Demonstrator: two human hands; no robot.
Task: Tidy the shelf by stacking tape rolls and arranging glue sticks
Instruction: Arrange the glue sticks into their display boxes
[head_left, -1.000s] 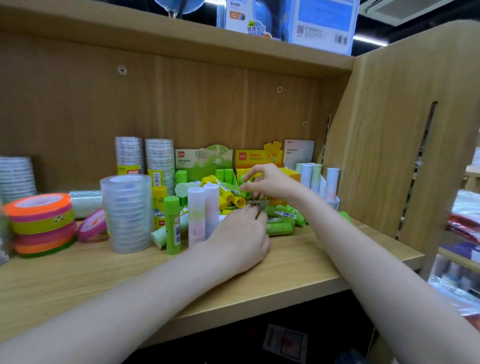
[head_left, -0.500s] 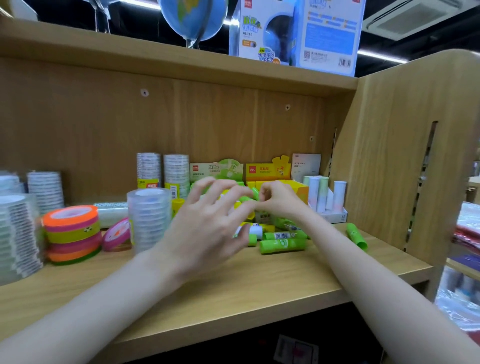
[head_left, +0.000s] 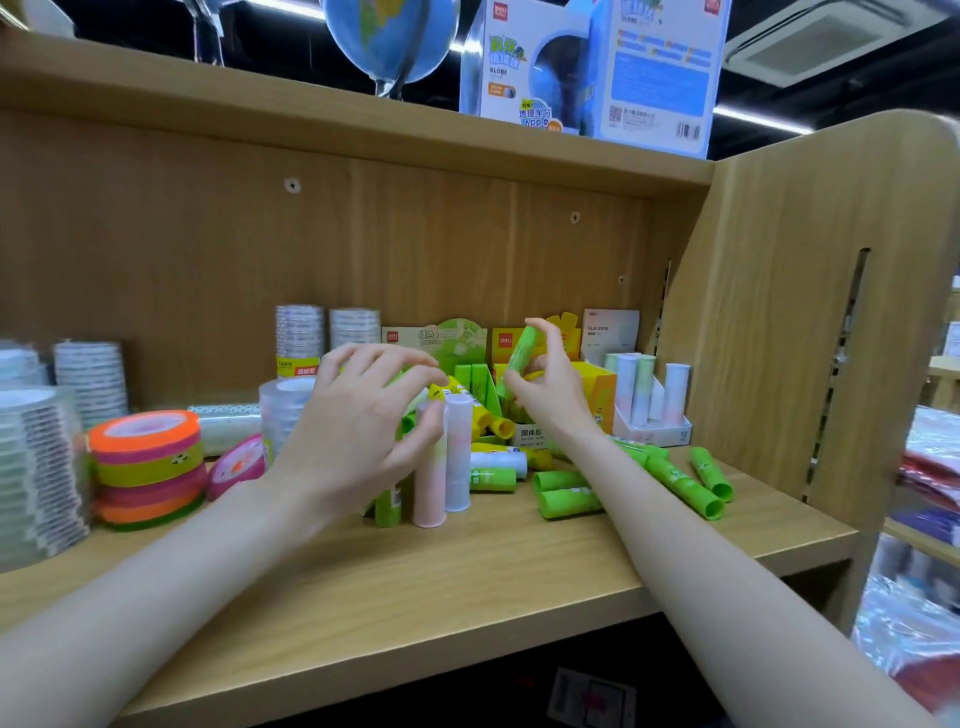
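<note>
Above the shelf (head_left: 467, 587), right hand (head_left: 545, 395) pinches near-upright green glue stick (head_left: 522, 349).

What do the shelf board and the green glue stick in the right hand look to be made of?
Shelf board: wood-look laminate or veneer, going by its printed-looking grain and matte, even surface. Green glue stick, pinched by the right hand: probably smooth moulded plastic with a slight sheen and uniform colour.
</note>
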